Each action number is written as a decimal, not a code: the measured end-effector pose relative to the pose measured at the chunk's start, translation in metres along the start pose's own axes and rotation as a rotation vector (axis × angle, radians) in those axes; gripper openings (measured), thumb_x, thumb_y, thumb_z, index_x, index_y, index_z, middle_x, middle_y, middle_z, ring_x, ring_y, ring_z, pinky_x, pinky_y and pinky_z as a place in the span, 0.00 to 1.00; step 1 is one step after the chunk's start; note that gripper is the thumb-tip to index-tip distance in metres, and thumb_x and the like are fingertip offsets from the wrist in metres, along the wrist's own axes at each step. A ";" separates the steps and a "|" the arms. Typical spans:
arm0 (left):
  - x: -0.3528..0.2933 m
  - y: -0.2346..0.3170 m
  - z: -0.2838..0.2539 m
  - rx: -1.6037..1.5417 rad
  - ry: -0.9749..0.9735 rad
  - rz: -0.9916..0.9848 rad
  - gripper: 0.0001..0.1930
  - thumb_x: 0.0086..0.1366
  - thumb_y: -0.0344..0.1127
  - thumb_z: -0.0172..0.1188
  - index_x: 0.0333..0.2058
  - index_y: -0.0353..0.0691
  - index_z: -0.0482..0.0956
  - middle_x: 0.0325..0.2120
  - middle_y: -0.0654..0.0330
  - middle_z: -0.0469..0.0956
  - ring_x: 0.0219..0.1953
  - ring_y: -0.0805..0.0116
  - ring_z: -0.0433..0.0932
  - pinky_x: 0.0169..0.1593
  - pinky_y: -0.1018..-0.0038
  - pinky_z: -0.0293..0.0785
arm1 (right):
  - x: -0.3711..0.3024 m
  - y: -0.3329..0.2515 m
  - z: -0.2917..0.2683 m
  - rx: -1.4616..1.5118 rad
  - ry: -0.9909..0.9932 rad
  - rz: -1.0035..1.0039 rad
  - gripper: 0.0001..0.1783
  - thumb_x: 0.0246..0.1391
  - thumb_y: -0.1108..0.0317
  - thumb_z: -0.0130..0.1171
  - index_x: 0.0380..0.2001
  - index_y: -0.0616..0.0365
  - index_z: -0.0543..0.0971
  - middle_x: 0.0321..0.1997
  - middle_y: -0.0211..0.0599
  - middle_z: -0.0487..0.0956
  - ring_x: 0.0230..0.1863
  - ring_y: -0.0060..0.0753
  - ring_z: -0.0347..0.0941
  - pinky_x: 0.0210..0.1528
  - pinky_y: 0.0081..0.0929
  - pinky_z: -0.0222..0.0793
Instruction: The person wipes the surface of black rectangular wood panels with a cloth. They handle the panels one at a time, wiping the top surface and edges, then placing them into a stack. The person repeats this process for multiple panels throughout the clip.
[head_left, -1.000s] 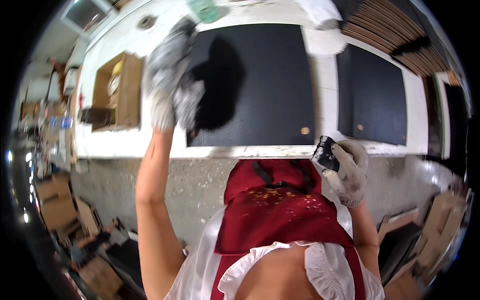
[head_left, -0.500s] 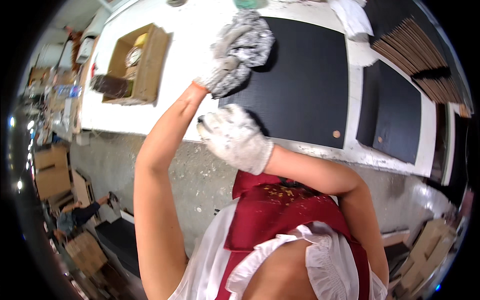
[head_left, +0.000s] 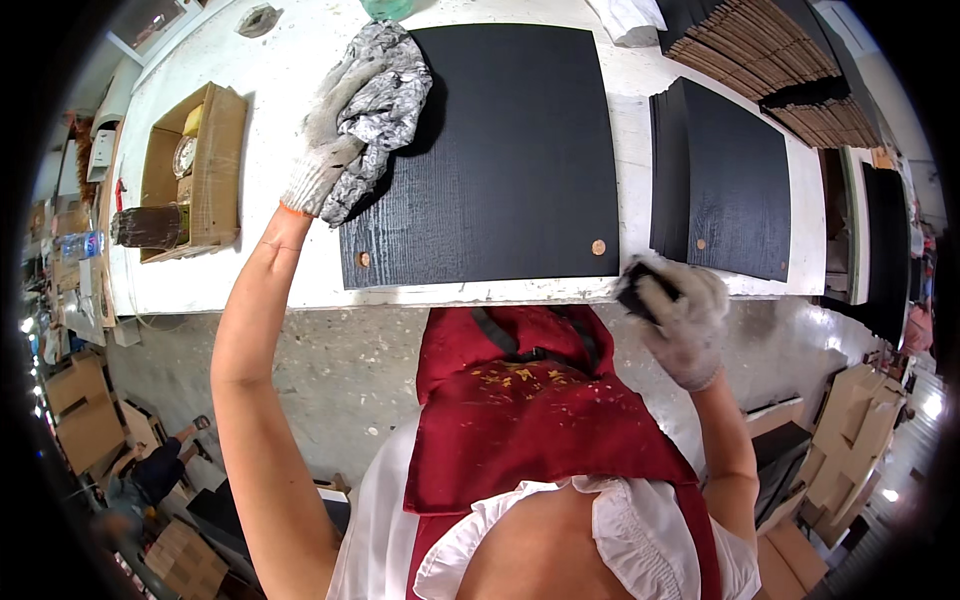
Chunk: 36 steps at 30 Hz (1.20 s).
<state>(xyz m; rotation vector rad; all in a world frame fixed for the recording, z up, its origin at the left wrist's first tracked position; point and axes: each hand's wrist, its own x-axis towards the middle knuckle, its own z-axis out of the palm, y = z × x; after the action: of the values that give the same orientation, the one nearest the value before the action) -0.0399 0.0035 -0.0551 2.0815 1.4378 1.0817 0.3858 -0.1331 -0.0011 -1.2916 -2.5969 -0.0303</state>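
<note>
A flat black panel (head_left: 510, 150) with a faint grain and round tan spots near its two front corners lies on the white table. On its left edge rests my gloved left hand (head_left: 335, 135), closed on a crumpled, black-stained cloth (head_left: 392, 100). My right hand (head_left: 692, 315), in a dirty white glove, is just off the panel's front right corner, at the table edge. Its fingers wrap round a small black block (head_left: 645, 288), whose exact kind I cannot make out; part of it is hidden by the fingers.
A stack of black panels (head_left: 740, 190) stands to the right, with a pile of brown-edged boards (head_left: 765, 60) behind it. On the left sits a wooden box (head_left: 220, 170) with a dark brush-like piece and a round dial. A white cloth (head_left: 630, 20) lies at the back.
My right hand has swept from the panel's front left corner to beyond its front right corner. My left hand keeps the cloth at the left edge. The whole view has shifted rightward.
</note>
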 end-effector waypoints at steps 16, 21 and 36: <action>0.000 0.007 -0.001 0.018 0.016 0.010 0.35 0.48 0.30 0.51 0.60 0.46 0.74 0.61 0.50 0.70 0.70 0.50 0.58 0.73 0.60 0.52 | 0.033 -0.005 -0.006 0.313 -0.072 -0.084 0.31 0.40 0.61 0.70 0.51 0.58 0.78 0.48 0.38 0.75 0.48 0.44 0.72 0.55 0.44 0.64; 0.000 0.005 0.002 0.031 0.045 -0.011 0.37 0.44 0.29 0.50 0.59 0.45 0.75 0.61 0.51 0.71 0.69 0.50 0.59 0.73 0.59 0.52 | 0.033 -0.007 -0.006 0.276 -0.074 -0.039 0.31 0.40 0.61 0.71 0.51 0.58 0.78 0.49 0.38 0.75 0.48 0.44 0.72 0.55 0.44 0.64; -0.001 -0.001 0.004 0.035 0.058 -0.015 0.30 0.58 0.31 0.61 0.62 0.48 0.74 0.63 0.51 0.68 0.68 0.56 0.63 0.70 0.64 0.59 | 0.036 -0.001 -0.012 0.390 -0.150 -0.054 0.32 0.37 0.65 0.73 0.51 0.59 0.78 0.48 0.40 0.76 0.48 0.45 0.72 0.53 0.42 0.66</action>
<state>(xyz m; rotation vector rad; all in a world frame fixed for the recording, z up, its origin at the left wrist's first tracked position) -0.0376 0.0029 -0.0583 2.0754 1.5075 1.1274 0.3672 -0.1072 0.0189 -1.1173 -2.5822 0.5548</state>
